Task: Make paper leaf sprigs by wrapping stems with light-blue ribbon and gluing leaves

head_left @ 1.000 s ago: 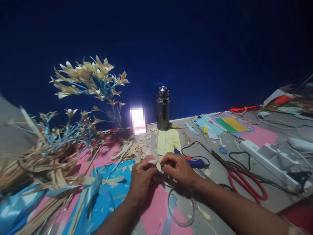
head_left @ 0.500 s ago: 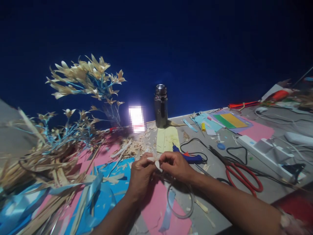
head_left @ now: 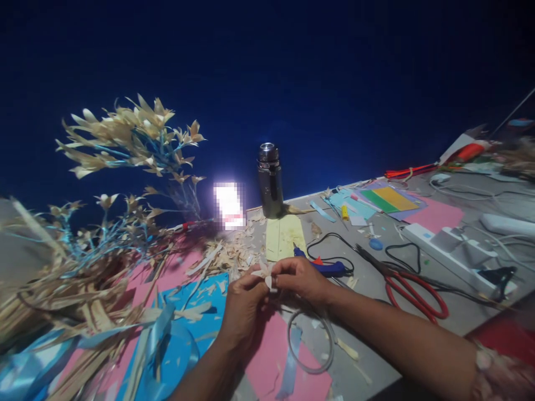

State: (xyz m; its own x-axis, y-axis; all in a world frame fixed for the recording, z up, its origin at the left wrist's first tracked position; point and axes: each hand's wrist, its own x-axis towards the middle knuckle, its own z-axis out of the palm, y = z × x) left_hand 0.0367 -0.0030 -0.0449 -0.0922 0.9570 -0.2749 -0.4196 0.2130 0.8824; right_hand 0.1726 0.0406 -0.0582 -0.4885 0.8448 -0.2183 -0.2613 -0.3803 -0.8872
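- A small pale flower point(head_left: 264, 274) sits at the centre of the work, above the near side of the bench point(head_left: 346, 367).
- It looks creamy white and thin, with narrow tapering petals spread apart: one towards nine o'clock, one rounder towards six, another towards twelve; its base is hidden by fingers.
- The left grip point(head_left: 243, 295), at the flower's seven o'clock, is closed in a pinch, thumb and fingers on it.
- The right grip point(head_left: 300, 277), at three o'clock, has its fingers curled inward by the flower's edge; whether they pinch it one cannot tell.
- From the flower, a dark flask point(head_left: 271, 189) stands at twelve, a yellow card point(head_left: 284, 231) lies at one, a blue glue gun point(head_left: 330, 269) at three, and a grey ring point(head_left: 291, 351) between four and five.
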